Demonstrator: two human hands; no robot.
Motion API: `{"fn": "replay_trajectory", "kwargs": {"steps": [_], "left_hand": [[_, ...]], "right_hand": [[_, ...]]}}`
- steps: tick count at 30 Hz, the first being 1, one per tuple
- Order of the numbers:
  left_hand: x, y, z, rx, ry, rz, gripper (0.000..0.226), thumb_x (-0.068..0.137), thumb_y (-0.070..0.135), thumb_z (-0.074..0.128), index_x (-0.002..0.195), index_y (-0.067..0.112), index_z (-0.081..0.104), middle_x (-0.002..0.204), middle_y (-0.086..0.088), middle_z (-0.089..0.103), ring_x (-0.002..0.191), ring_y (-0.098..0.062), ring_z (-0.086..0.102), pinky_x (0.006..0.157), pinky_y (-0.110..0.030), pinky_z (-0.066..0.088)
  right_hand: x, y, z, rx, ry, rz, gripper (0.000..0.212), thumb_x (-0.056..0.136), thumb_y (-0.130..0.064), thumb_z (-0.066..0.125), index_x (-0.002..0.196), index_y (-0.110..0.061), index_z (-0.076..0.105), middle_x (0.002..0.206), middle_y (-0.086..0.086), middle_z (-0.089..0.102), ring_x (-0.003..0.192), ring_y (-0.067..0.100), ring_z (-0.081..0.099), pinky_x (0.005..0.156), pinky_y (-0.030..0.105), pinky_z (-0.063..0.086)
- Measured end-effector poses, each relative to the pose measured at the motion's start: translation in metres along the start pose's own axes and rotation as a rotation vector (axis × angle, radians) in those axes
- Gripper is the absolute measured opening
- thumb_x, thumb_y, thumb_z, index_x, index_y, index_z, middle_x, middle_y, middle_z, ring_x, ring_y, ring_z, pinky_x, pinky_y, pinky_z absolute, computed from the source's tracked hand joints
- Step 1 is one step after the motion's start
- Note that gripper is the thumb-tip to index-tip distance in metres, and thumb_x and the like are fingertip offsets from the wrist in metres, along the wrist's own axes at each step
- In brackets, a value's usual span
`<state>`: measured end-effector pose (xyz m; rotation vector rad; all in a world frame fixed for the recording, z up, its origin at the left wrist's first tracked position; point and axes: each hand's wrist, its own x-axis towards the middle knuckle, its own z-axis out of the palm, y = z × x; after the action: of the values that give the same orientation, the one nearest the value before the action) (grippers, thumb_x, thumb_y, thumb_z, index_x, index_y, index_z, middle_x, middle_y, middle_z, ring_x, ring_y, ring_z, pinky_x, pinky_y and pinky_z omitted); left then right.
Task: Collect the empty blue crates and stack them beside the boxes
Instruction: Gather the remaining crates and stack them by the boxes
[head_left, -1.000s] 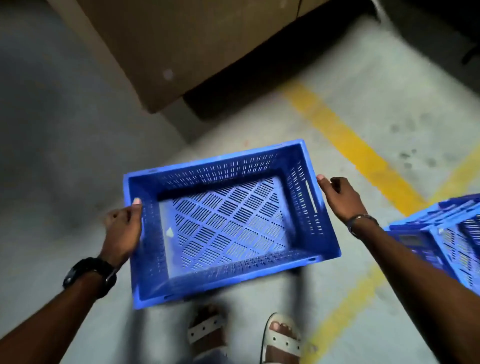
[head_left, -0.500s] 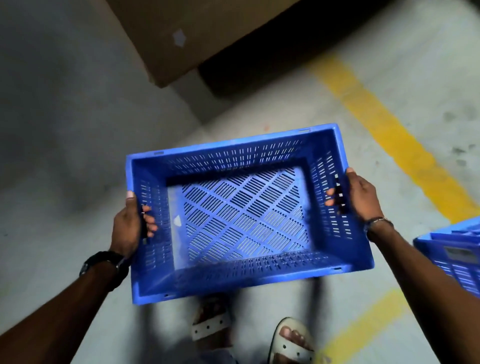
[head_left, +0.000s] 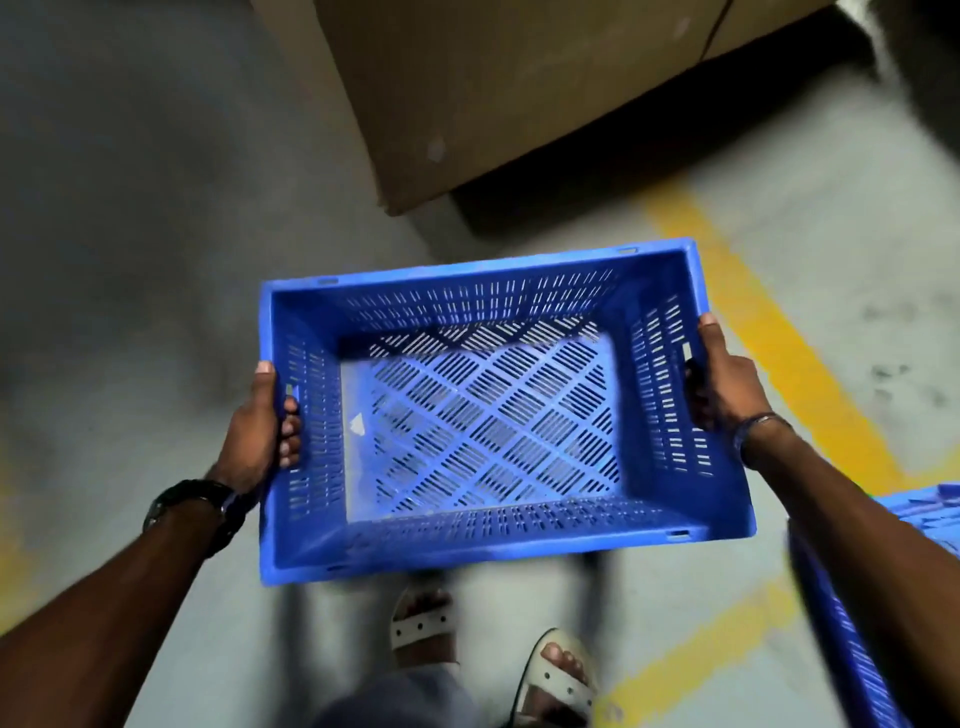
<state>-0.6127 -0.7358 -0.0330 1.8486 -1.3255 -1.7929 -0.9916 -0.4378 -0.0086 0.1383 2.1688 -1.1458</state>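
both arms reach forward and down, elbows spread. the left grip (head_left: 262, 431) is clamped on the left wall of the blue crate (head_left: 483, 540), thumb along the rim, fingers curled through the handle slot. the right grip (head_left: 727, 384) clasps the opposite wall likewise, thumb on top.

Bare floor (head_left: 130, 260) left — cardboard box (head_left: 519, 78) ahead, another crate (head_left: 852, 623) right.

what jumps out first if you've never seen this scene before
The bright blue crate fills the middle of the view, empty, held up off the floor by the left hand and right hand at its short ends. Behind it sits a big cardboard box, and a yellow line crosses the grey floor on the right.
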Motion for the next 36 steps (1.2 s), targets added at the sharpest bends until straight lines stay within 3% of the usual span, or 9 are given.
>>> {"fn": "replay_trajectory", "kwargs": {"steps": [4, 7, 12, 17, 21, 29, 36], "left_hand": [[-0.080, 0.074, -0.042, -0.019, 0.032, 0.023, 0.061, 0.090, 0.081, 0.039, 0.074, 0.023, 0.042, 0.052, 0.008, 0.032, 0.038, -0.009, 0.025, 0.038, -0.017, 0.024], [-0.180, 0.173, -0.103, -0.087, 0.054, 0.013, 0.059, 0.091, 0.080, 0.040, 0.074, 0.023, 0.042, 0.056, 0.005, 0.030, 0.037, -0.009, 0.024, 0.037, -0.016, 0.024], [-0.327, 0.325, -0.191, -0.133, 0.032, 0.022, 0.063, 0.085, 0.085, 0.040, 0.075, 0.023, 0.038, 0.060, 0.005, 0.025, 0.038, -0.009, 0.021, 0.036, -0.015, 0.022], [-0.427, 0.414, -0.249, -0.162, 0.175, 0.147, 0.058, 0.094, 0.077, 0.037, 0.074, 0.023, 0.038, 0.054, 0.006, 0.027, 0.036, -0.008, 0.023, 0.037, -0.014, 0.020], [-0.471, 0.429, -0.293, -0.183, 0.298, 0.208, 0.058, 0.095, 0.075, 0.038, 0.073, 0.021, 0.040, 0.055, 0.004, 0.029, 0.035, -0.008, 0.024, 0.038, -0.013, 0.020], [-0.546, 0.396, -0.410, -0.304, 0.451, 0.232, 0.060, 0.093, 0.078, 0.037, 0.078, 0.021, 0.040, 0.051, 0.008, 0.029, 0.035, -0.005, 0.021, 0.036, -0.012, 0.018], [-0.632, 0.306, -0.543, -0.470, 0.658, 0.166, 0.059, 0.094, 0.078, 0.034, 0.078, 0.021, 0.038, 0.050, 0.009, 0.028, 0.033, -0.005, 0.020, 0.033, -0.013, 0.017]], "right_hand": [[-0.066, -0.098, -0.021, -0.043, -0.056, -0.041, 0.075, 0.068, -0.091, 0.046, 0.066, -0.016, 0.047, 0.048, 0.002, 0.038, 0.038, 0.017, 0.029, 0.043, 0.023, 0.026], [-0.159, -0.220, -0.049, -0.087, -0.124, -0.093, 0.069, 0.079, -0.083, 0.046, 0.069, -0.015, 0.048, 0.050, 0.003, 0.036, 0.037, 0.017, 0.030, 0.042, 0.023, 0.027], [-0.289, -0.382, -0.095, -0.073, -0.220, -0.127, 0.068, 0.075, -0.086, 0.046, 0.064, -0.018, 0.042, 0.040, -0.003, 0.032, 0.032, 0.014, 0.026, 0.040, 0.019, 0.024], [-0.376, -0.489, -0.107, -0.053, -0.279, -0.217, 0.073, 0.064, -0.090, 0.050, 0.066, -0.018, 0.044, 0.040, -0.003, 0.032, 0.031, 0.013, 0.026, 0.037, 0.018, 0.025], [-0.433, -0.534, -0.091, -0.059, -0.337, -0.326, 0.062, 0.088, -0.074, 0.043, 0.066, -0.016, 0.043, 0.039, -0.003, 0.032, 0.027, 0.013, 0.025, 0.037, 0.015, 0.022], [-0.538, -0.581, -0.005, -0.123, -0.567, -0.432, 0.059, 0.089, -0.074, 0.041, 0.067, -0.018, 0.038, 0.042, -0.005, 0.027, 0.030, 0.009, 0.018, 0.038, 0.012, 0.016], [-0.670, -0.583, 0.145, -0.250, -0.805, -0.516, 0.060, 0.089, -0.074, 0.040, 0.068, -0.017, 0.040, 0.042, -0.004, 0.029, 0.028, 0.009, 0.020, 0.036, 0.011, 0.018]]}}
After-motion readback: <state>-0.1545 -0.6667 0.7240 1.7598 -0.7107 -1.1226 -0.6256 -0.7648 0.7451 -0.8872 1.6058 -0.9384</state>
